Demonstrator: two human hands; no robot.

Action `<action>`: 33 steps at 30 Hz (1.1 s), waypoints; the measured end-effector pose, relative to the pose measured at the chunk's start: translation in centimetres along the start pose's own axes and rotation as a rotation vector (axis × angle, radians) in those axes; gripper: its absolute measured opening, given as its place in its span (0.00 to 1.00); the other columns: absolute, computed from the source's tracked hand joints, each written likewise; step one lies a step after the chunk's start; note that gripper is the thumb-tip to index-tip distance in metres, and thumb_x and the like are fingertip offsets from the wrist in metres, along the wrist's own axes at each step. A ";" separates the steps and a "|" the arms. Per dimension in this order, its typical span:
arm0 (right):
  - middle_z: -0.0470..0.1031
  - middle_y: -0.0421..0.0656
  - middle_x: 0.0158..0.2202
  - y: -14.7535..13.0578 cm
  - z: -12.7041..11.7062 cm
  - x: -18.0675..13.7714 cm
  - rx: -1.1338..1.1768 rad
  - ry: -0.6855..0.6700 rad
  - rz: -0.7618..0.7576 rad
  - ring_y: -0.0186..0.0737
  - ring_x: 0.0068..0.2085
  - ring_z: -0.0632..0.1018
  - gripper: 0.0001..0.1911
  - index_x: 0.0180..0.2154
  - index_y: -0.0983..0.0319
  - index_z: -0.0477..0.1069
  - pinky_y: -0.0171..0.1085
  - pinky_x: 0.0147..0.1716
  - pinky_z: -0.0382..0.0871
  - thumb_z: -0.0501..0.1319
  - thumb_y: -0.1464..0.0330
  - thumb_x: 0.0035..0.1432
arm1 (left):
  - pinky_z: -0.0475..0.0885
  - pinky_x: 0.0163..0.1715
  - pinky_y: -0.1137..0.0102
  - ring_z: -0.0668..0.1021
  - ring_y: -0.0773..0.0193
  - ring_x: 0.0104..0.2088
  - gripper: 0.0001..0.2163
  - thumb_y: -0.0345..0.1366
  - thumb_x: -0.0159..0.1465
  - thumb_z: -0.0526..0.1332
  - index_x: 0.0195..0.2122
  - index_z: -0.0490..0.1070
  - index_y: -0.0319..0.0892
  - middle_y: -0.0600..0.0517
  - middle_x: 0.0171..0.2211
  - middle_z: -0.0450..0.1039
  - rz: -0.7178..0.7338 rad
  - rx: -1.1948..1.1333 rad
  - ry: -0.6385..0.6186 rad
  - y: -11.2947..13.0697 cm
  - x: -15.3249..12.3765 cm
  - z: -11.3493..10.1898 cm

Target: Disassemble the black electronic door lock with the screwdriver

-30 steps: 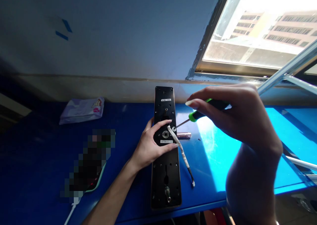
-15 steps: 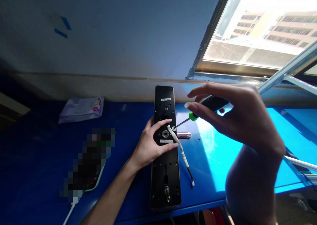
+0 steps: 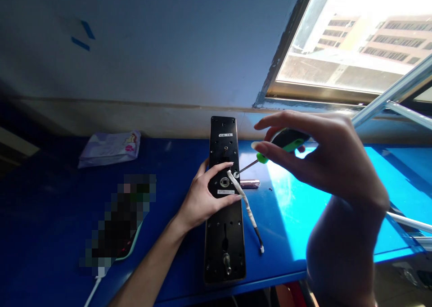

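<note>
A long black door lock panel [image 3: 225,235] lies lengthwise on the blue table, its back face up with screw holes, a round socket and small labels. My left hand [image 3: 204,199] spans its middle, thumb and fingers gripping it from the left side. My right hand [image 3: 313,156] holds a black and green screwdriver [image 3: 288,140] by the handle, the index finger lifted off it. The screwdriver's tip touches a small white round part [image 3: 236,175] at the panel's right edge. From beside that part a white-sleeved cable [image 3: 248,210] runs down past the edge to a white connector.
Right of the panel lie a pinkish metallic cylinder [image 3: 250,184] and a tiny dark screw-like piece [image 3: 270,189]. A lilac packet [image 3: 110,149] and a blurred-out phone-like device with a white cable [image 3: 92,293] are on the left. Metal bars [image 3: 394,95] stand at the right, near the window.
The screwdriver has turned in my right hand: a green stripe now shows on its handle. My left hand and the panel hold still; the view has shifted slightly.
</note>
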State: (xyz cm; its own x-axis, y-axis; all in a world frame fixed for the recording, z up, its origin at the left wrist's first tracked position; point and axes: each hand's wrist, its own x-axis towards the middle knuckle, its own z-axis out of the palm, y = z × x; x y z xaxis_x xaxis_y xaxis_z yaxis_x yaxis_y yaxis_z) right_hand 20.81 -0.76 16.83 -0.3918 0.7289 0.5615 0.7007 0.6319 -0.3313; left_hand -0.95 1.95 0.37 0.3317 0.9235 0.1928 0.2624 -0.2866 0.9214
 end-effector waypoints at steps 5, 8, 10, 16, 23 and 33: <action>0.83 0.39 0.34 0.1 0.2 0.1 -0.009 -0.014 -0.016 0.33 0.29 0.81 0.05 0.41 0.60 0.81 0.37 0.30 0.74 0.66 0.67 0.68 | 0.69 0.69 0.50 0.74 0.46 0.65 0.33 0.44 0.53 0.80 0.61 0.76 0.57 0.49 0.66 0.67 0.010 -0.003 0.002 -0.2 0.0 0.1; 0.84 0.41 0.40 0.0 0.0 0.1 -0.004 -0.020 -0.043 0.36 0.33 0.83 0.14 0.52 0.60 0.78 0.39 0.34 0.78 0.65 0.72 0.64 | 0.70 0.68 0.50 0.74 0.46 0.65 0.33 0.44 0.52 0.80 0.60 0.76 0.58 0.50 0.66 0.66 -0.013 -0.010 0.001 -0.1 0.0 0.0; 0.84 0.42 0.41 -0.2 -0.1 0.0 0.008 -0.037 -0.045 0.40 0.36 0.84 0.20 0.55 0.60 0.76 0.41 0.37 0.80 0.65 0.73 0.61 | 0.70 0.68 0.51 0.74 0.45 0.65 0.33 0.45 0.52 0.80 0.60 0.76 0.58 0.50 0.66 0.66 -0.020 -0.014 -0.001 0.0 0.0 -0.1; 0.83 0.40 0.34 -0.1 0.1 0.1 0.017 -0.010 0.024 0.38 0.31 0.84 0.11 0.47 0.60 0.80 0.40 0.32 0.78 0.70 0.64 0.64 | 0.69 0.68 0.48 0.73 0.44 0.66 0.33 0.43 0.53 0.80 0.61 0.76 0.57 0.48 0.67 0.66 -0.004 -0.014 -0.001 -0.1 0.0 0.0; 0.84 0.41 0.38 -0.1 -0.2 -0.1 -0.010 -0.032 0.005 0.37 0.33 0.84 0.10 0.49 0.59 0.79 0.40 0.33 0.78 0.65 0.69 0.66 | 0.68 0.69 0.48 0.73 0.45 0.66 0.33 0.43 0.52 0.80 0.60 0.76 0.56 0.48 0.67 0.66 -0.017 -0.013 -0.001 0.2 0.0 0.0; 0.84 0.39 0.34 0.1 0.1 0.1 0.023 -0.031 0.036 0.36 0.29 0.83 0.06 0.43 0.60 0.80 0.38 0.30 0.77 0.70 0.66 0.64 | 0.68 0.69 0.49 0.73 0.45 0.66 0.33 0.43 0.53 0.79 0.61 0.76 0.55 0.48 0.66 0.67 0.007 -0.008 -0.002 0.0 -0.1 0.0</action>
State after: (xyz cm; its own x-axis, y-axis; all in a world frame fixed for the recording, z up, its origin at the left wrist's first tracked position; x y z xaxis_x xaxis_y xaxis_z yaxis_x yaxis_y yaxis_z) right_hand 20.74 -0.63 16.74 -0.3856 0.7586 0.5252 0.7008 0.6111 -0.3681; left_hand -0.97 1.87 0.38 0.3356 0.9209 0.1983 0.2525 -0.2907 0.9229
